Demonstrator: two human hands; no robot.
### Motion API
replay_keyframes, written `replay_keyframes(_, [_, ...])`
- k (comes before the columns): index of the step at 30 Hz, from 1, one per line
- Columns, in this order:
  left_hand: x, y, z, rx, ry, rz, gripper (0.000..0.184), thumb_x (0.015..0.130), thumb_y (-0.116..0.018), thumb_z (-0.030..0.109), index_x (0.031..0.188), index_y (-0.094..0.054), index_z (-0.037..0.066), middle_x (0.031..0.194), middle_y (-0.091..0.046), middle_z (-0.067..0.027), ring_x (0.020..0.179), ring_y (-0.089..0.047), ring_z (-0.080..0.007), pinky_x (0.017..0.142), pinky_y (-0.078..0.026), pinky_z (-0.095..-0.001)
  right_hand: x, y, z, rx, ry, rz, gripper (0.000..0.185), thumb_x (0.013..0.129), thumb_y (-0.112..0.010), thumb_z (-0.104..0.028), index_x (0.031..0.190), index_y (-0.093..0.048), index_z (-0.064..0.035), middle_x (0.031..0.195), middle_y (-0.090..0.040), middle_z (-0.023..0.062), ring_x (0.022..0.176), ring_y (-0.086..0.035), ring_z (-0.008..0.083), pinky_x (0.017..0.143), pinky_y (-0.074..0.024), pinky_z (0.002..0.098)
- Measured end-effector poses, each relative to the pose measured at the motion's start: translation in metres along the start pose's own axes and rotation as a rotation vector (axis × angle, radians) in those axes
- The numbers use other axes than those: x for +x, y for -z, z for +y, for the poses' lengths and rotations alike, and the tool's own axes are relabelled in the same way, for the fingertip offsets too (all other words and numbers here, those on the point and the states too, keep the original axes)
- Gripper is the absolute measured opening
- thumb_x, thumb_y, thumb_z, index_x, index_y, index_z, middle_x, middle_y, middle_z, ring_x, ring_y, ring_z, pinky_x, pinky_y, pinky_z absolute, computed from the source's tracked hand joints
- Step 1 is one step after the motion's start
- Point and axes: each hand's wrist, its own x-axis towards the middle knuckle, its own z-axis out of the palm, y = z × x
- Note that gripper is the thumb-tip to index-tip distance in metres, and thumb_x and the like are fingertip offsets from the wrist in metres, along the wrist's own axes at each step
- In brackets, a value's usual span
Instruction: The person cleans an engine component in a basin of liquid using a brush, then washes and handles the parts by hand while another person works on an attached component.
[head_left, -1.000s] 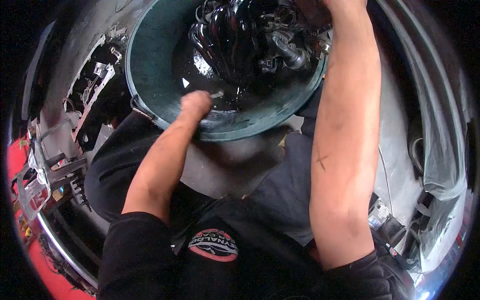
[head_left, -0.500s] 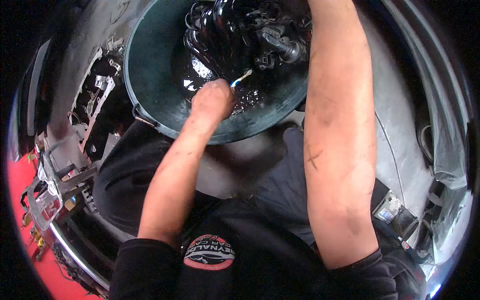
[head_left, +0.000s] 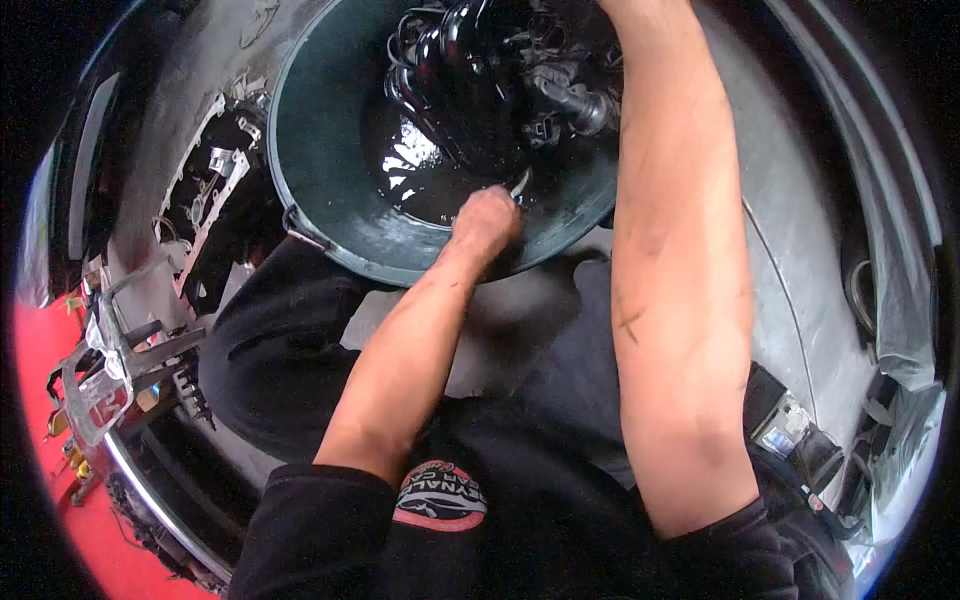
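Inside the green tub (head_left: 320,120), dark liquid (head_left: 412,160) is pooling, and a brisk stroke through it could be sending drops over the near rim. To the right of the brightest reflections, a glossy part with curved tubes (head_left: 455,85) is standing in the tub's far half; its base is not showing, and it could be rocking under a push if nothing is steadying it. The left hand (head_left: 487,215) is holding a slim brush-like tool (head_left: 521,183) in a narrow fist, just inside the tub's near wall; wet fingers could be losing that handle, and knuckles could be scraping the wall in so tight a spot. Farther right in the tub, a cylindrical fitting (head_left: 580,105) is jutting out and could be snagging the tool. The right hand is staying out of sight, so I cannot tell what it is holding.

Well left of the tub, a metal frame (head_left: 105,400) is standing; nearer, engine parts (head_left: 205,190) are lying. A bent knee (head_left: 285,330) is blocking the tub's near-left side. The right forearm (head_left: 680,250) is hiding the tub's right rim. Beyond it, a cable (head_left: 780,285) is running past, with clear sheeting (head_left: 905,340) showing farther right.
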Motion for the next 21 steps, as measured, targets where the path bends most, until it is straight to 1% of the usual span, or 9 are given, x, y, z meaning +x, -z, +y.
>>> replay_keyframes(2, [-0.005, -0.001, -0.002, 0.009, 0.064, -0.009, 0.033, 0.092, -0.051, 0.024, 0.100, -0.072, -0.001, 0.109, -0.068, -0.0256, 0.108, -0.065, -0.0406, 0.095, -0.052, -0.0485, 0.002, -0.006, 0.004, 0.006, -0.033, -0.004, 0.019, 0.082, -0.065, -0.010, 0.096, -0.076, -0.0063, 0.106, -0.070, 0.0235, 0.105, -0.067, 0.0367, 0.095, -0.0510, 0.0421])
replay_keyframes(5, [-0.021, 0.000, -0.002, -0.006, 0.120, 0.120, 0.035, 0.094, -0.051, 0.027, 0.103, -0.071, -0.001, 0.109, -0.069, -0.0245, 0.106, -0.066, -0.0389, 0.092, -0.052, -0.0487, -0.002, -0.002, 0.002, 0.015, 0.010, -0.042, 0.019, 0.081, -0.065, -0.011, 0.095, -0.076, -0.0063, 0.105, -0.070, 0.0237, 0.105, -0.067, 0.0372, 0.095, -0.0512, 0.0429])
replay_keyframes(8, [-0.009, 0.000, -0.013, 0.116, 0.001, -0.098, 0.036, 0.095, -0.051, 0.028, 0.103, -0.070, -0.002, 0.109, -0.069, -0.0239, 0.103, -0.067, -0.0384, 0.089, -0.053, -0.0493, 0.002, -0.003, 0.000, -0.008, 0.043, -0.040, 0.018, 0.080, -0.066, -0.011, 0.094, -0.076, -0.0064, 0.105, -0.070, 0.0236, 0.105, -0.067, 0.0372, 0.094, -0.0515, 0.0433])
replay_keyframes(9, [-0.007, 0.003, -0.013, 0.190, -0.164, -0.111, 0.041, 0.096, -0.046, 0.024, 0.128, -0.060, 0.001, 0.109, -0.069, -0.0251, 0.101, -0.068, -0.0374, 0.090, -0.053, -0.0485, -0.002, -0.002, -0.003, -0.005, 0.038, -0.038, 0.018, 0.080, -0.066, -0.011, 0.094, -0.076, -0.0063, 0.105, -0.070, 0.0236, 0.105, -0.067, 0.0372, 0.094, -0.0515, 0.0433])
replay_keyframes(12, [0.005, -0.002, 0.004, 0.260, -0.234, -0.076, 0.056, 0.097, -0.042, 0.023, 0.151, -0.035, 0.010, 0.109, -0.068, -0.0279, 0.103, -0.068, -0.0359, 0.091, -0.052, -0.0471, -0.005, -0.005, -0.005, -0.008, -0.008, -0.022, 0.017, 0.080, -0.066, -0.011, 0.092, -0.076, -0.0061, 0.104, -0.070, 0.0236, 0.104, -0.067, 0.0368, 0.094, -0.0517, 0.0434])
replay_keyframes(13, [0.017, -0.006, 0.008, 0.416, -0.160, -0.168, 0.071, 0.099, -0.039, 0.021, 0.160, -0.002, 0.016, 0.114, -0.067, -0.0277, 0.107, -0.068, -0.0363, 0.094, -0.051, -0.0459, -0.006, -0.006, -0.006, -0.009, -0.023, -0.016, 0.017, 0.080, -0.066, -0.011, 0.092, -0.076, -0.0060, 0.104, -0.070, 0.0236, 0.104, -0.068, 0.0366, 0.094, -0.0518, 0.0434])
replay_keyframes(16, [0.038, -0.008, 0.013, 0.440, 0.004, -0.198, 0.074, 0.100, -0.039, 0.022, 0.159, 0.006, 0.016, 0.121, -0.066, -0.0249, 0.108, -0.067, -0.0387, 0.095, -0.051, -0.0471, -0.010, -0.001, -0.010, -0.005, 0.008, -0.050, 0.016, 0.080, -0.066, -0.012, 0.092, -0.076, -0.0056, 0.104, -0.070, 0.0236, 0.103, -0.068, 0.0363, 0.093, -0.0519, 0.0434])
replay_keyframes(17, [0.039, -0.012, 0.014, 0.423, 0.028, -0.213, 0.077, 0.102, -0.038, 0.024, 0.157, 0.014, 0.018, 0.130, -0.061, -0.0254, 0.111, -0.066, -0.0403, 0.097, -0.049, -0.0487, -0.009, -0.003, -0.008, -0.010, 0.025, -0.046, 0.016, 0.081, -0.067, -0.013, 0.092, -0.076, -0.0055, 0.104, -0.070, 0.0236, 0.103, -0.068, 0.0363, 0.093, -0.0520, 0.0433])
replay_keyframes(21, [0.051, -0.024, 0.018, 0.336, 0.095, -0.249, 0.076, 0.102, -0.040, 0.026, 0.158, 0.010, 0.018, 0.129, -0.061, -0.0278, 0.112, -0.065, -0.0388, 0.092, -0.051, -0.0509, -0.004, -0.008, 0.000, -0.030, 0.069, -0.013, 0.017, 0.082, -0.067, -0.015, 0.092, -0.076, -0.0050, 0.103, -0.070, 0.0237, 0.102, -0.068, 0.0364, 0.092, -0.0523, 0.0431])
